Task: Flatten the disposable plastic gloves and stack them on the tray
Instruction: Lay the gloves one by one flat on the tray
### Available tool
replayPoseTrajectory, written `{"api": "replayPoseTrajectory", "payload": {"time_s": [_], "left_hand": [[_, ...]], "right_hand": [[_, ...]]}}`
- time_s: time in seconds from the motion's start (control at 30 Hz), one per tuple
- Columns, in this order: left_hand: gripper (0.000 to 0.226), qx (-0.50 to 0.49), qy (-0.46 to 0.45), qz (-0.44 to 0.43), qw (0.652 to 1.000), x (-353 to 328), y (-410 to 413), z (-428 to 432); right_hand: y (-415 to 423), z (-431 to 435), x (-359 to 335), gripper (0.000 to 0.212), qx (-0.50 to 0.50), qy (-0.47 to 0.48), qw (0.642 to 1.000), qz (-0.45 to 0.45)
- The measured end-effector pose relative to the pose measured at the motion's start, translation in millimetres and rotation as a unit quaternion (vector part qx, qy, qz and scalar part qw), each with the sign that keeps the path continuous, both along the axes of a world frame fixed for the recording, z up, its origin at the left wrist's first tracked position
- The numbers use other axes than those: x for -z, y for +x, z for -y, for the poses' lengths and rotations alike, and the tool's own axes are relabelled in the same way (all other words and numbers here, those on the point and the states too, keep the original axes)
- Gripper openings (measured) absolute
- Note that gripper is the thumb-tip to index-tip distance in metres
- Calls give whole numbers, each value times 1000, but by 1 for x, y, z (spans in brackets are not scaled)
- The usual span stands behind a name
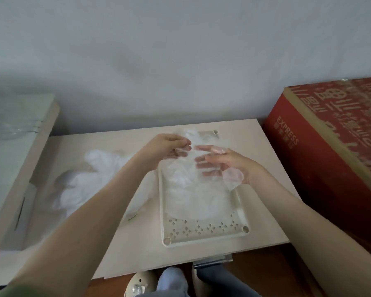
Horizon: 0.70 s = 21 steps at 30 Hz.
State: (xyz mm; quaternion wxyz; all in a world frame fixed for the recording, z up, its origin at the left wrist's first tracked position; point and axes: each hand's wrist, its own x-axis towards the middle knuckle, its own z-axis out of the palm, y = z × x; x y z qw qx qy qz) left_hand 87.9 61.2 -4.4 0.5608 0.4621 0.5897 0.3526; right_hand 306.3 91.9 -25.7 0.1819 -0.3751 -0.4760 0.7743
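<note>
- The left hand (171,146) is raised above the far end of the tray, fingers curled, and pinches the top edge of a clear disposable glove (185,166) between thumb and fingertips.
- The right hand (225,166) faces it with straight, spread fingers laid flat against the glove. The fingers show through the thin film, and a loose flap of it lies over the heel of the palm. This hand clamps nothing.
- The held glove hangs between the two hands, directly over the tray and clear of the table.
- The cream plastic tray (204,243) sits lengthwise on the pale table (150,254). Its near end has diamond cut-outs and round corner sockets.
- Inside it lies a flat layer of clear gloves (198,202), covering most of the floor short of the perforated strip.
- A crumpled heap of unflattened gloves (90,179) rests on the table just left of the tray.
- A red cardboard box (330,163) printed "EXPRESS" stands at the table's right edge.
- A pale box (19,146) stands to the left.
</note>
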Motion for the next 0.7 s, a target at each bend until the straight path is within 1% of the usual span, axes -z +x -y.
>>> {"api": "replayPoseTrajectory", "payload": {"time_s": [0.1,0.2,0.27,0.3,0.33,0.43,0.47,0.53,0.57,0.6,0.67,0.7], "left_hand": [[13,-8,31,-83,996,4,0,-8],[14,-13,55,-139,989,11,-2,-13],[12,-13,81,-203,976,16,0,-16],[13,-17,102,-253,962,17,2,-16],[20,-28,124,-301,945,19,5,-16],[49,-84,198,-393,894,21,15,-11],[54,-104,236,-428,866,22,18,-7],[59,-125,326,-499,793,26,22,4],[58,-115,367,-521,762,27,24,10],[54,-87,398,-529,744,30,27,16],[46,4,432,-528,732,39,32,26],[45,58,423,-529,734,43,35,30]], "right_hand": [[-2,-7,3,43,26,13,1000,9],[-2,-13,5,42,78,29,997,-3],[-1,-14,5,44,102,55,993,16],[-1,-15,6,46,106,66,992,29],[-2,-15,7,48,105,77,991,42],[-4,-19,10,45,102,104,986,76],[-5,-20,10,43,108,111,984,84],[-7,-22,11,39,121,128,979,101],[-8,-24,11,37,127,136,976,113],[-9,-25,10,36,132,142,973,122],[-12,-26,10,32,135,154,969,137],[-14,-26,10,30,133,162,966,150]]}}
